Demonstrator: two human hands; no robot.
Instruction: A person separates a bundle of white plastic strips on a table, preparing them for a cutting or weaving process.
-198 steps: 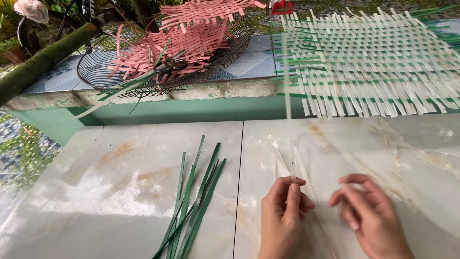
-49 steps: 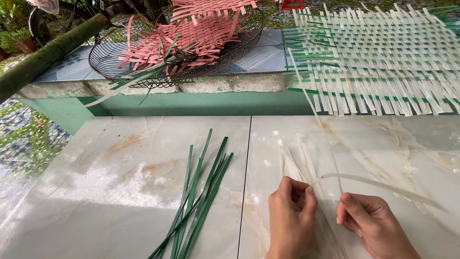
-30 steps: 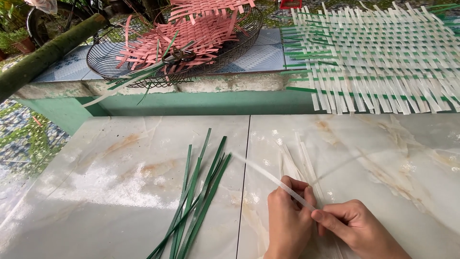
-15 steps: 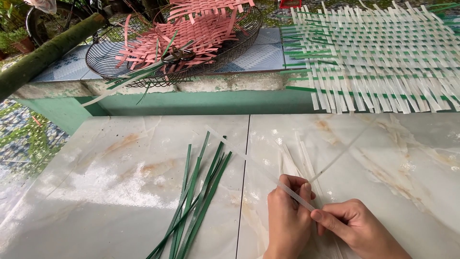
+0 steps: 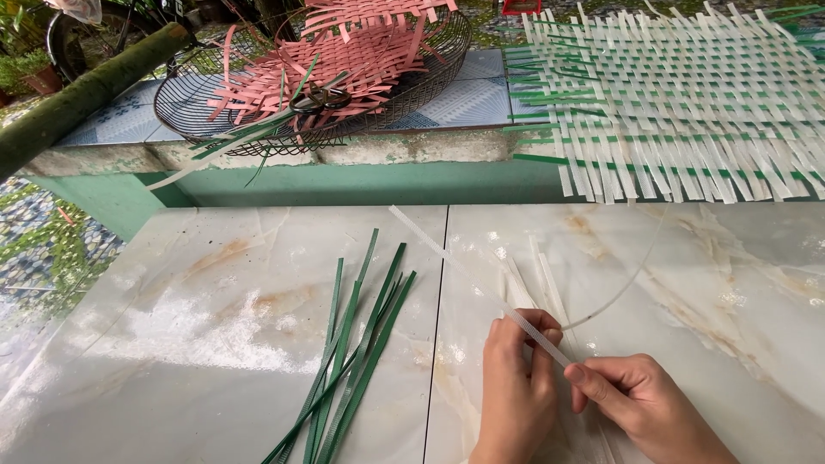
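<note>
A long clear plastic strip (image 5: 447, 256) runs from the upper left down to my hands near the bottom edge. My left hand (image 5: 516, 387) pinches it between thumb and fingers. My right hand (image 5: 640, 404) grips the same strip just to the right, fingertips touching it. The strip's other end curves up to the right (image 5: 632, 275) over the marble tabletop. Several more clear strips (image 5: 533, 279) lie flat under my hands. A bundle of dark green strips (image 5: 352, 344) lies to the left of my left hand.
A woven mat of clear and green strips (image 5: 687, 94) rests on the ledge at the back right. A wire basket (image 5: 438, 60) with pink woven strips stands at the back left. The marble table (image 5: 198, 318) has a seam down its middle.
My right hand has come in beside my left and both now hold one clear strip. The strip has swung so its free end points up to the left across the table seam.
</note>
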